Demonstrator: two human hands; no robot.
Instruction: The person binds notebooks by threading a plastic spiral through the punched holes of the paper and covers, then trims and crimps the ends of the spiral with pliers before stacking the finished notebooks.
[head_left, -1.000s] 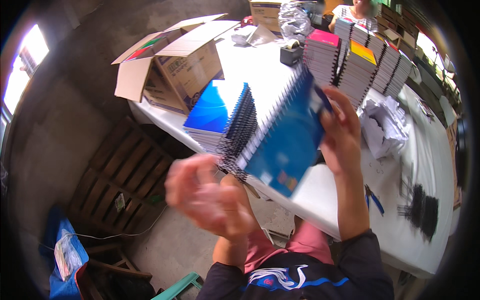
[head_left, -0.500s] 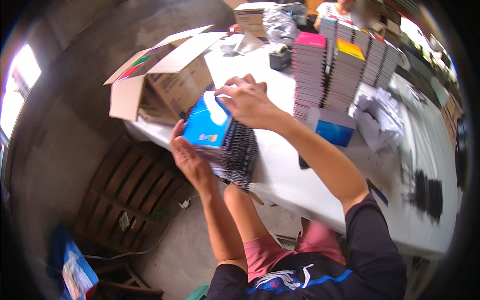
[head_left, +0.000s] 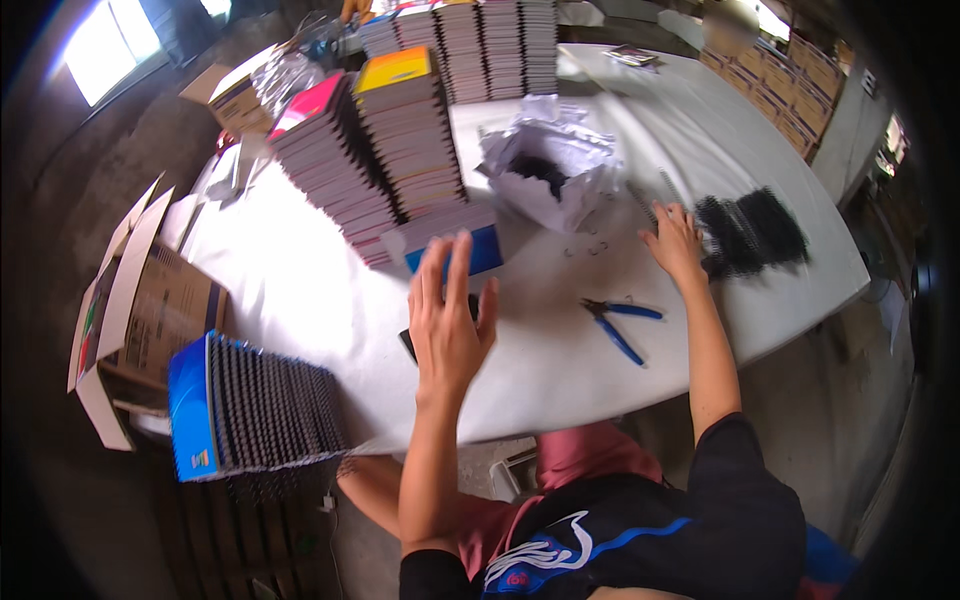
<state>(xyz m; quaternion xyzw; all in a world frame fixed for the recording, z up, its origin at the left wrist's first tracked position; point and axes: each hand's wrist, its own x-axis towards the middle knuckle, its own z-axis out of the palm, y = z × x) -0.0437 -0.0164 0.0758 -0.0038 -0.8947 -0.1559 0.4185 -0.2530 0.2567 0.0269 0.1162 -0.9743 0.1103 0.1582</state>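
My left hand [head_left: 446,325] hovers over the table, fingers apart and nothing in it. Just beyond it lie stacked sheets with a blue cover [head_left: 483,250], and a dark flat object [head_left: 407,345] is partly hidden beneath the hand. At the right, my right hand [head_left: 678,245] reaches to a pile of black spiral binding coils [head_left: 752,232], fingertips close to a loose coil, with the thumb apart. Cutting pliers [head_left: 599,308] with blue handles rest between my arms. A stack of blue-covered spiral notebooks [head_left: 270,405] stands at the table's left edge, untouched.
Tall stacks of notebooks with a yellow cover [head_left: 400,66] and a pink cover [head_left: 310,105] stand ahead, more rows [head_left: 480,50] behind. Crumpled white paper [head_left: 585,150] holds black scraps. An open carton [head_left: 165,310] is at the left; boxes [head_left: 780,90] are piled far right.
Both hands have left the blue notebook stack. My right hand has moved right to the coils, and my left hand is now raised over the table. The view has swung to the right.
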